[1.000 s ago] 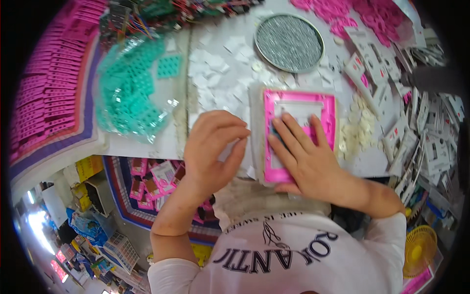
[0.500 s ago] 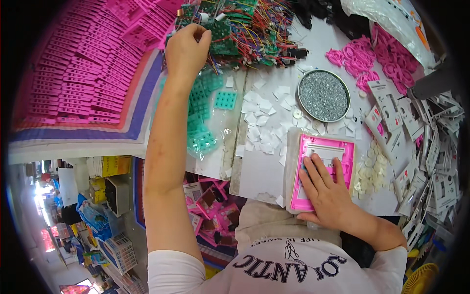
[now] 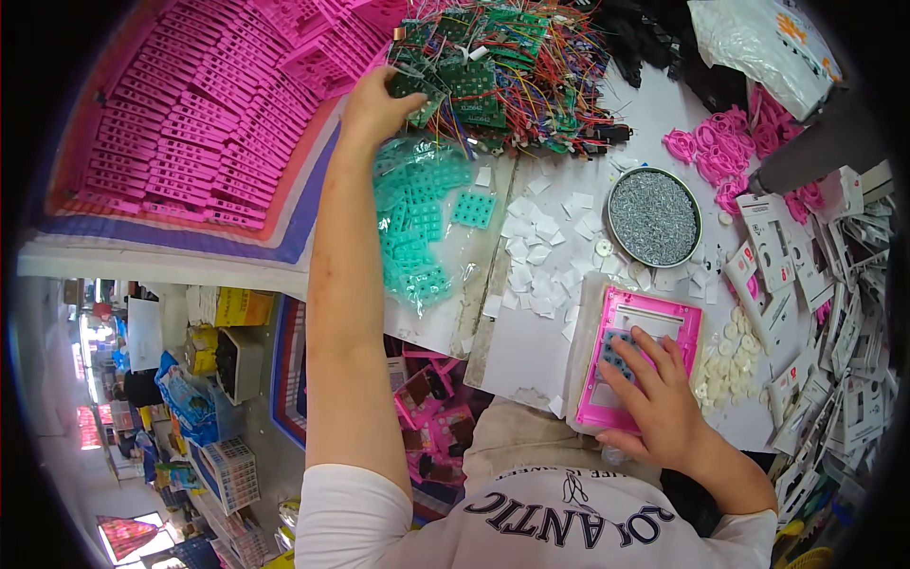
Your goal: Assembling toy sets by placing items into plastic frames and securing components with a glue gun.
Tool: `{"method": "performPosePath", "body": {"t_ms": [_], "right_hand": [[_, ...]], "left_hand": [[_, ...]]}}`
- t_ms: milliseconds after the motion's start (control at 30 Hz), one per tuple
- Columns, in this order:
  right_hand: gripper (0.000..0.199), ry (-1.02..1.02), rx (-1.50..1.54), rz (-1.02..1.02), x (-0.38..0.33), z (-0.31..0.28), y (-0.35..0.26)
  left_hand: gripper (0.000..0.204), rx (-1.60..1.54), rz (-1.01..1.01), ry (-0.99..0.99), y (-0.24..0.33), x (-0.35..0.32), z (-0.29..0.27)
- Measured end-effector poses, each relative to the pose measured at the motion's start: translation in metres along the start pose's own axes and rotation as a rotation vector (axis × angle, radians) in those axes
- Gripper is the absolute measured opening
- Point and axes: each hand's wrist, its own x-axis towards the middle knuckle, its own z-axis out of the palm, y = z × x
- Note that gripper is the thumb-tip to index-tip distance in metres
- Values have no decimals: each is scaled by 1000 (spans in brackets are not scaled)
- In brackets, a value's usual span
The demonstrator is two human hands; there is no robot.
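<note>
My left hand (image 3: 374,106) is stretched far out to the pile of green circuit boards with coloured wires (image 3: 493,57), fingers closed on one green circuit board (image 3: 417,87) at the pile's near edge. My right hand (image 3: 654,394) lies flat on a pink plastic calculator shell (image 3: 640,365) near the table's front edge, fingers spread over its grey-blue key area. Between the two hands lies a heap of teal rubber keypads (image 3: 417,228) on clear plastic.
Stacks of pink plastic shells (image 3: 171,133) fill the far left. A round tin of small metal parts (image 3: 652,216), white paper squares (image 3: 536,256), white round discs (image 3: 725,365), pink loops (image 3: 711,147) and printed cards (image 3: 834,313) crowd the right side.
My left hand left the pink shell and reached up and away to the circuit-board pile, closing on a board. My right hand stayed on the shell.
</note>
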Motion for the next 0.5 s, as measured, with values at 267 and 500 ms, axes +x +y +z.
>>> {"method": "performPosePath", "body": {"t_ms": [267, 500], "right_hand": [[53, 201, 131, -201, 11, -16, -1], [43, 193, 123, -248, 26, -17, -10]], "left_hand": [[19, -589, -101, 69, 17, -51, -25], [33, -1, 276, -21, 36, -94, -18]]}}
